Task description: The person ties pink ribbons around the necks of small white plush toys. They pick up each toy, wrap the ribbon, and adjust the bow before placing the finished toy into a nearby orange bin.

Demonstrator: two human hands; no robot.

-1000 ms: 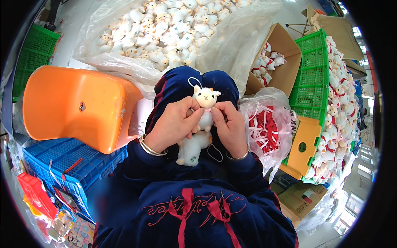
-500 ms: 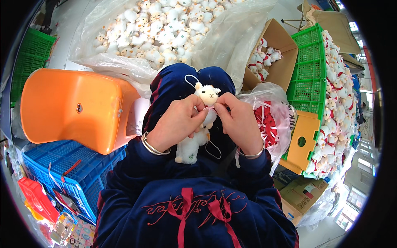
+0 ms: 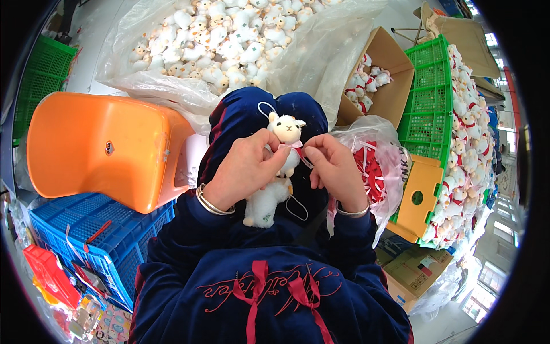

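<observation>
A small white plush sheep (image 3: 288, 129) with a cream face and a white hanging loop stands upright over my lap. My left hand (image 3: 247, 166) is closed round its neck and body from the left, thumb toward the front. A narrow red-and-white ribbon (image 3: 299, 151) runs from the sheep's neck toward my right hand (image 3: 336, 170). That hand's thumb and forefinger are pinched together at the ribbon, the other fingers curled. Below, a second white plush toy (image 3: 264, 205) lies on my lap with a loop of string beside it; its upper part is partly hidden.
Ahead lies a clear plastic sheet (image 3: 137, 86) heaped with plush toys. To the right are a cardboard box (image 3: 395, 77), a bag of red ribbons (image 3: 369, 166) and a green crate (image 3: 424, 103). An orange chair (image 3: 97, 155) and blue crate (image 3: 91, 223) stand left.
My right hand has drawn away from the sheep's neck, to the right and slightly down, and more of the ribbon shows. My left hand has stayed on the sheep.
</observation>
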